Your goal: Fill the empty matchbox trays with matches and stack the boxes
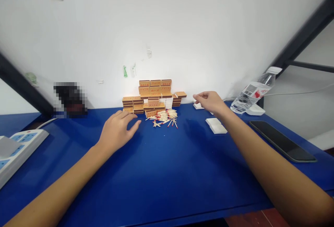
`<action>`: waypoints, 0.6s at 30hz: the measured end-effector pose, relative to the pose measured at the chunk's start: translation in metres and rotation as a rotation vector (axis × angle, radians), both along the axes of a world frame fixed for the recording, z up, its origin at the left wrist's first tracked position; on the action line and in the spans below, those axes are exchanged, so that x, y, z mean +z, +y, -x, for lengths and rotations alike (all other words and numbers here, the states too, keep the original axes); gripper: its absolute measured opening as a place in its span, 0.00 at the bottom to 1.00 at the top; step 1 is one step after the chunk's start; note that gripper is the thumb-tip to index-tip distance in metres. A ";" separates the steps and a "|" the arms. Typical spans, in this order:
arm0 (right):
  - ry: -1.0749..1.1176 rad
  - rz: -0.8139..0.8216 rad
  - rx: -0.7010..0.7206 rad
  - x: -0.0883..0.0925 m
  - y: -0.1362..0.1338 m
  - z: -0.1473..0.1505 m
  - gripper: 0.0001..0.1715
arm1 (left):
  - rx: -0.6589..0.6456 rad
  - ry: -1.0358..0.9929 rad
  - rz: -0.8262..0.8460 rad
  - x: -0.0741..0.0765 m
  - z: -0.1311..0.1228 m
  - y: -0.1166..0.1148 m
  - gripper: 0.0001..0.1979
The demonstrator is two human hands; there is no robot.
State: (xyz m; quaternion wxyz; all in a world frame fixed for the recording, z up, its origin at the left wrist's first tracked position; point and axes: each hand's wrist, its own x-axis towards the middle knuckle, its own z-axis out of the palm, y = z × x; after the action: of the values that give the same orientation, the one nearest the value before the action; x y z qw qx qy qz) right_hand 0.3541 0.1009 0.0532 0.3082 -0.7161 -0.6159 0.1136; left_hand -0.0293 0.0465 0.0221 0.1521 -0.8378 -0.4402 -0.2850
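My left hand (116, 129) hovers over the blue table, thumb and index finger apart and nothing between them. Just ahead of it stand stacked yellow-and-brown matchboxes (154, 90) with red lettering, against the wall. Loose red-tipped matches (165, 115) lie heaped in front of the stack. To the right, my right hand (208, 101) has its thumb and fingertips pinched together; whatever they hold is too small to make out. Directly below its fingers lies a white cardboard piece (198, 106), partly hidden by the hand. More white matchbox trays (216, 125) rest side by side near the right wrist.
A clear water bottle (253, 93) leans at the right, beside a white object (255, 110). A black phone (283, 140) lies near the right edge. On the left, a white power strip (28, 143) sits on the blue table (146, 181). A wall (182, 28) closes the back.
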 end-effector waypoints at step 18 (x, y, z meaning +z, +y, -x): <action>-0.464 0.446 0.040 -0.008 -0.029 -0.056 0.30 | -0.320 -0.048 0.219 -0.015 -0.009 -0.024 0.11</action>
State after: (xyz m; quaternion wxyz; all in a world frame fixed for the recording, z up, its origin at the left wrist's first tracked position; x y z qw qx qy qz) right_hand 0.4098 0.0724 0.0457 -0.0076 -0.7605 -0.6436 0.0855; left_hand -0.0206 0.0227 0.0068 0.0023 -0.9016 -0.3330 -0.2760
